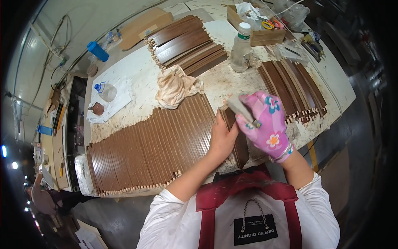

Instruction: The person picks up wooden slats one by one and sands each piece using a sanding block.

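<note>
My bare left hand [223,140] grips a dark brown wooden slat [239,150] near the table's front edge, thumb up along its side. My right hand [267,124], in a pink glove with flower prints, is closed on a grey flat block [239,106], which looks like a sanding block. The block is at the slat's far end; whether it touches the wood I cannot tell. Left of my hands lies a long row of brown slats [145,145], side by side, with light wooden pegs at their ends. A crumpled pale cloth [176,88] rests at the row's far edge.
More slats are stacked at the back [182,39] and on the right [290,89]. A clear bottle with a white cap [241,50] stands mid-table, before a cardboard box [267,37]. To the left are a clear jug [107,92] and a blue bottle [98,51]. Another person [43,195] is at far left.
</note>
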Action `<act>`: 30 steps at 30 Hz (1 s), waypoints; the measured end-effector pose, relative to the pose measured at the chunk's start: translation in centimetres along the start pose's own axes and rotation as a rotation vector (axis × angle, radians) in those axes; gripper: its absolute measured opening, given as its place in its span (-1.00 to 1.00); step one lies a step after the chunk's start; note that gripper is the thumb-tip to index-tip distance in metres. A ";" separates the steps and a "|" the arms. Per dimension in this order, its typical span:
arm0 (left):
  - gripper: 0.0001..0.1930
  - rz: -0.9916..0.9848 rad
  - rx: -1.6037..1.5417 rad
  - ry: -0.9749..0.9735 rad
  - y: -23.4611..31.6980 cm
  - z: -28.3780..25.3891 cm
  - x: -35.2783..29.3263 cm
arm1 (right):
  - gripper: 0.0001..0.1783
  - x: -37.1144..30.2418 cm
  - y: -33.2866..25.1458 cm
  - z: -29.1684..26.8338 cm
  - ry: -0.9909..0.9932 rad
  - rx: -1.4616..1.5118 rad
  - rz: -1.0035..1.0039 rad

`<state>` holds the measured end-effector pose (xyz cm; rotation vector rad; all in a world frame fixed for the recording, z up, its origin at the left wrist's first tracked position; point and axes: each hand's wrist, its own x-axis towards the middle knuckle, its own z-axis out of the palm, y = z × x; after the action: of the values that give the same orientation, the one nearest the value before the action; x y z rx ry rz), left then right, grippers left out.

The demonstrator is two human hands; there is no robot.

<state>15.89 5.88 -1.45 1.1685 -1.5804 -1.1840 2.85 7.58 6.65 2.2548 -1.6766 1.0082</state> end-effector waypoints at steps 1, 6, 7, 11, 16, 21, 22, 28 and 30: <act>-0.61 0.046 -0.073 0.007 0.2 -0.1 -0.1 | -0.58 0.4 0.3 -0.3 -0.056 0.012 0.059; -0.62 -0.014 -0.272 -0.018 -0.4 0.0 0.0 | -0.61 0.5 1.4 -0.6 -0.081 0.014 0.163; -0.62 0.057 -0.225 -0.004 -0.7 0.0 0.2 | -0.61 0.5 0.5 -1.0 -0.080 0.031 0.075; -0.57 0.043 -0.161 -0.048 -1.0 -0.3 0.2 | -0.59 -0.1 -0.5 -0.1 -0.086 0.004 -0.004; -0.63 -0.303 -0.714 -0.066 -0.2 -1.9 0.5 | -0.65 -0.2 3.1 -0.5 -0.055 0.175 0.183; -0.76 -0.252 -1.209 -0.235 -1.6 -2.8 2.9 | -0.67 0.5 3.6 -0.9 -0.006 0.557 0.279; -0.75 -0.239 -1.246 -0.289 -1.6 -2.5 3.1 | -0.65 0.6 3.1 -0.9 -0.033 0.592 0.273; -0.67 -0.190 -1.240 -0.367 -2.2 -2.3 2.5 | -0.64 2.0 -0.4 -1.1 -0.076 0.609 0.170; -0.60 -0.542 -1.092 -0.021 -1.5 -2.0 2.0 | -0.61 2.2 -1.6 -1.1 -0.163 0.432 0.003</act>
<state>17.67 3.31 -2.30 0.8040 -0.3942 -2.0206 4.14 6.89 9.19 2.6653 -1.6500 1.3277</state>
